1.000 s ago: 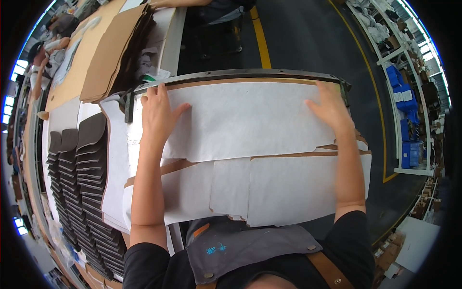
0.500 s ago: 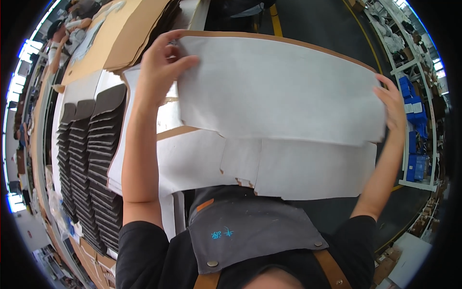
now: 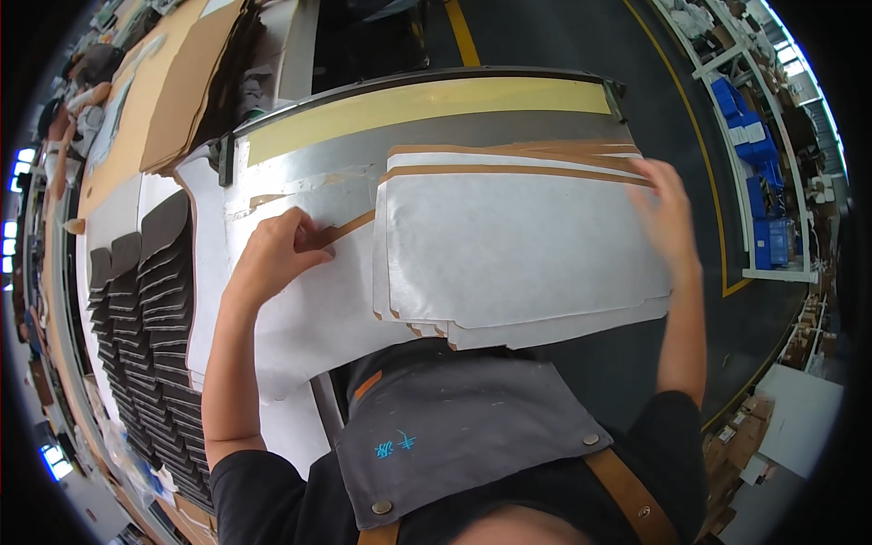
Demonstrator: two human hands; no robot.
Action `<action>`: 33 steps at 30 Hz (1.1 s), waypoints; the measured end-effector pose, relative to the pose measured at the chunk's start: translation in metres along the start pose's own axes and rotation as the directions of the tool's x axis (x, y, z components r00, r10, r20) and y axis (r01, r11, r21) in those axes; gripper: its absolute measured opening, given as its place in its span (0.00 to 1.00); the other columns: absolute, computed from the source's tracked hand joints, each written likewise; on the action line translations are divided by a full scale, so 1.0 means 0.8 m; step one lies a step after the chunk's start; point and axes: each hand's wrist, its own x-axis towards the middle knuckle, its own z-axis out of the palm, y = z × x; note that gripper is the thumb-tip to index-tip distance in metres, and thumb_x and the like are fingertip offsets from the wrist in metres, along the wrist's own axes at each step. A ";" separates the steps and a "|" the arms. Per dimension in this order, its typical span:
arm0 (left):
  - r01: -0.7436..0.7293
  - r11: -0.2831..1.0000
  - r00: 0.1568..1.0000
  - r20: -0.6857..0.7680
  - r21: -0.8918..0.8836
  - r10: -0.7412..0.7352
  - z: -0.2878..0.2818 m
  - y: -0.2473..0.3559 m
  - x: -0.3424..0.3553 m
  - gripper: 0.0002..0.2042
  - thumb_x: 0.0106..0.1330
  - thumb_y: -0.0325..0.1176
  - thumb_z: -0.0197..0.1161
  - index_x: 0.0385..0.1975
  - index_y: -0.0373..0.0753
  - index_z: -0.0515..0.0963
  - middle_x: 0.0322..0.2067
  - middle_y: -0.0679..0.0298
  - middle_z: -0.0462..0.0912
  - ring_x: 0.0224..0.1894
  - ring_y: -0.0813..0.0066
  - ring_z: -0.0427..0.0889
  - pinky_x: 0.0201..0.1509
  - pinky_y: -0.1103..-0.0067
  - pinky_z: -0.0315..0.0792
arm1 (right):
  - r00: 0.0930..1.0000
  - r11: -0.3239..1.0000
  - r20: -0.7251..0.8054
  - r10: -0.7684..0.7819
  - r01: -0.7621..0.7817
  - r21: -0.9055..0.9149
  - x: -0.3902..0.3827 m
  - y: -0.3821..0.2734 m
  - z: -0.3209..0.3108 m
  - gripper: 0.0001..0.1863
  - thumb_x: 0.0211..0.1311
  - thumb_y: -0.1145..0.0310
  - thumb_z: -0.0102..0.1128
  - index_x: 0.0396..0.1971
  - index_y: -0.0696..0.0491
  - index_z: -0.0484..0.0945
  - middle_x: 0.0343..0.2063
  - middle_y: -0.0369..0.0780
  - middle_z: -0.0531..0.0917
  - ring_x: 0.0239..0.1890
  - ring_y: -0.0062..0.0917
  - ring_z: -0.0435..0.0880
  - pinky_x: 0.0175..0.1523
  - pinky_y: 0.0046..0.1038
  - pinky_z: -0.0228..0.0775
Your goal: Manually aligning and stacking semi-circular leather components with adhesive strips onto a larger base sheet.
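Several white sheets with brown edges lie in a loose, slightly fanned pile point(image 3: 522, 241) in front of me. My left hand point(image 3: 272, 252) hovers left of the pile, thumb and curled fingers apart, nothing held. Below it spreads a larger white sheet point(image 3: 318, 322) with a brown edge, running partly under the pile. At the pile's upper right corner is my right hand point(image 3: 670, 218), a little blurred, its fingers stretched over the sheets' edge and its thumb apart. Both lie on a metal work surface point(image 3: 313, 156) with a yellow strip point(image 3: 436, 107) along its far side.
Overlapping rows of dark grey pads point(image 3: 163, 300) stand on the left. Brown sheet material point(image 3: 195, 86) is stacked beyond them. A rack with blue bins point(image 3: 758, 173) and cardboard boxes point(image 3: 736, 445) are at right. Another person point(image 3: 77, 118) works at far left.
The white sheet that both hands held raised now lies on the pile. My left hand has let go and moved down and left; my right hand has come down to the pile's right edge.
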 end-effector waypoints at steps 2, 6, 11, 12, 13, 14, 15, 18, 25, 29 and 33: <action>0.009 1.000 0.995 0.096 -0.007 -0.009 -0.008 -0.008 -0.003 0.12 0.50 0.31 0.70 0.27 0.29 0.79 0.21 0.56 0.80 0.22 0.69 0.75 0.31 0.77 0.71 | 0.974 0.973 0.018 -0.227 0.226 0.044 0.013 -0.055 0.041 0.18 0.56 0.74 0.60 0.48 0.55 0.74 0.48 0.41 0.74 0.54 0.34 0.70 0.59 0.32 0.63; 0.117 0.992 0.988 0.104 -0.054 -0.111 -0.030 0.010 -0.021 0.11 0.53 0.32 0.68 0.25 0.29 0.78 0.16 0.58 0.75 0.19 0.77 0.67 0.26 0.79 0.65 | 0.864 0.863 0.082 -0.497 0.482 0.152 0.026 -0.117 0.110 0.22 0.55 0.69 0.63 0.50 0.58 0.72 0.52 0.43 0.71 0.57 0.39 0.66 0.62 0.37 0.59; -0.032 0.988 0.980 -0.188 0.152 0.060 -0.128 0.075 -0.111 0.08 0.48 0.25 0.68 0.24 0.29 0.76 0.15 0.59 0.73 0.17 0.74 0.70 0.23 0.79 0.63 | 0.827 0.768 0.030 -0.561 0.507 0.391 0.051 -0.192 0.122 0.30 0.56 0.62 0.64 0.56 0.56 0.66 0.57 0.44 0.67 0.59 0.39 0.65 0.64 0.38 0.58; -0.126 0.974 0.955 -0.244 0.190 0.171 -0.149 0.075 -0.132 0.09 0.45 0.24 0.69 0.24 0.29 0.77 0.16 0.58 0.73 0.18 0.72 0.71 0.23 0.79 0.62 | 0.813 0.705 0.041 -0.581 0.477 0.525 0.059 -0.211 0.125 0.33 0.57 0.61 0.65 0.60 0.55 0.62 0.60 0.43 0.64 0.61 0.38 0.64 0.64 0.38 0.58; -0.094 0.955 0.959 -0.233 0.282 0.163 -0.174 0.086 -0.148 0.10 0.41 0.24 0.69 0.24 0.30 0.77 0.17 0.60 0.72 0.19 0.70 0.71 0.23 0.79 0.62 | 0.814 0.707 0.039 -0.579 0.478 0.521 0.067 -0.224 0.124 0.33 0.57 0.61 0.65 0.60 0.55 0.62 0.60 0.43 0.64 0.61 0.38 0.64 0.64 0.38 0.58; -0.282 0.861 0.887 -0.228 0.424 0.402 -0.193 0.098 -0.157 0.11 0.39 0.25 0.70 0.24 0.31 0.78 0.18 0.61 0.72 0.19 0.69 0.71 0.24 0.76 0.62 | 0.814 0.647 0.065 -0.577 0.407 0.645 0.075 -0.239 0.125 0.36 0.57 0.59 0.65 0.61 0.56 0.60 0.61 0.43 0.64 0.60 0.35 0.65 0.64 0.37 0.59; -0.296 0.871 0.925 -0.111 0.391 0.364 -0.220 0.099 -0.167 0.12 0.38 0.27 0.70 0.25 0.33 0.79 0.19 0.62 0.73 0.20 0.68 0.72 0.27 0.75 0.65 | 0.811 0.574 0.091 -0.579 0.325 0.751 0.082 -0.248 0.122 0.38 0.57 0.58 0.65 0.63 0.57 0.57 0.61 0.44 0.65 0.60 0.33 0.66 0.64 0.36 0.60; -0.459 0.715 0.846 0.014 0.527 0.533 -0.262 0.111 -0.167 0.16 0.42 0.27 0.70 0.33 0.33 0.78 0.20 0.63 0.73 0.21 0.70 0.73 0.29 0.77 0.68 | 0.725 0.144 0.153 -0.672 -0.075 0.987 0.111 -0.261 0.106 0.33 0.56 0.53 0.66 0.54 0.60 0.69 0.53 0.47 0.75 0.53 0.29 0.75 0.59 0.32 0.66; -0.221 0.975 0.973 -0.071 0.001 0.220 -0.232 0.097 -0.024 0.22 0.51 0.26 0.67 0.48 0.32 0.72 0.22 0.66 0.78 0.25 0.81 0.76 0.29 0.84 0.69 | 0.944 0.185 0.292 -0.156 -0.262 0.947 0.121 -0.183 0.014 0.19 0.59 0.62 0.64 0.43 0.63 0.77 0.35 0.39 0.83 0.34 0.17 0.81 0.39 0.18 0.73; -0.141 0.973 0.955 0.235 -0.184 0.183 -0.120 0.031 0.096 0.16 0.53 0.23 0.64 0.43 0.31 0.76 0.21 0.63 0.80 0.25 0.83 0.78 0.30 0.84 0.71 | 0.881 0.459 0.416 0.225 -0.473 0.752 0.126 -0.052 0.059 0.19 0.60 0.62 0.63 0.42 0.64 0.77 0.34 0.40 0.82 0.33 0.18 0.81 0.36 0.21 0.73; -0.188 0.973 0.981 -0.083 -0.137 0.178 -0.054 0.002 0.135 0.12 0.54 0.25 0.66 0.38 0.29 0.78 0.23 0.62 0.81 0.25 0.78 0.78 0.31 0.82 0.72 | 0.854 0.501 0.424 0.302 -0.521 0.691 0.119 -0.014 0.084 0.19 0.60 0.62 0.62 0.41 0.64 0.77 0.34 0.40 0.83 0.31 0.18 0.81 0.36 0.20 0.73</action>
